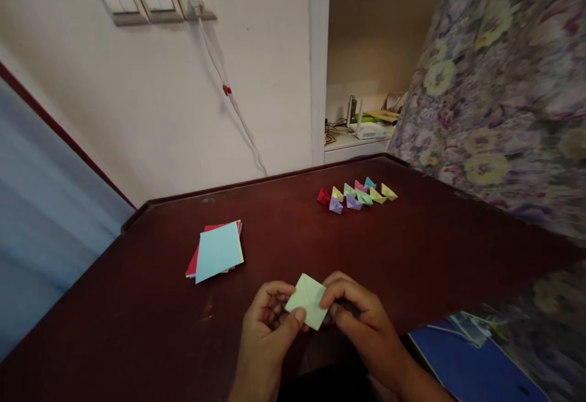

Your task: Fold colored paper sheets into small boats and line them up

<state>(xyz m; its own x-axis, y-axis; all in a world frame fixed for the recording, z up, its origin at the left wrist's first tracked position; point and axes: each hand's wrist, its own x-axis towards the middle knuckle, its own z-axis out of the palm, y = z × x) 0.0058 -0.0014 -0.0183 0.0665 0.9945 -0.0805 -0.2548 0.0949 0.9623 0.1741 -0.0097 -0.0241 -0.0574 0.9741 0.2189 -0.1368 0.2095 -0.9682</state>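
A small folded square of pale green paper (307,297) is held above the near part of the dark red table (274,237), turned so one corner points away from me. Crease lines cross its face. My left hand (271,323) pinches its left side, thumb on top and fingers curled beneath. On the right edge, my right hand (357,310) grips it with bent fingers, the index finger touching the upper face. Its underside is hidden by the paper and fingers.
Coloured paper sheets (218,251), light blue on top, lie stacked at left. Several small folded paper boats (353,201) stand grouped towards the back right. A floral curtain (499,97) hangs at right, above a blue flat item (476,359). A white router (368,130) sits on a shelf behind.
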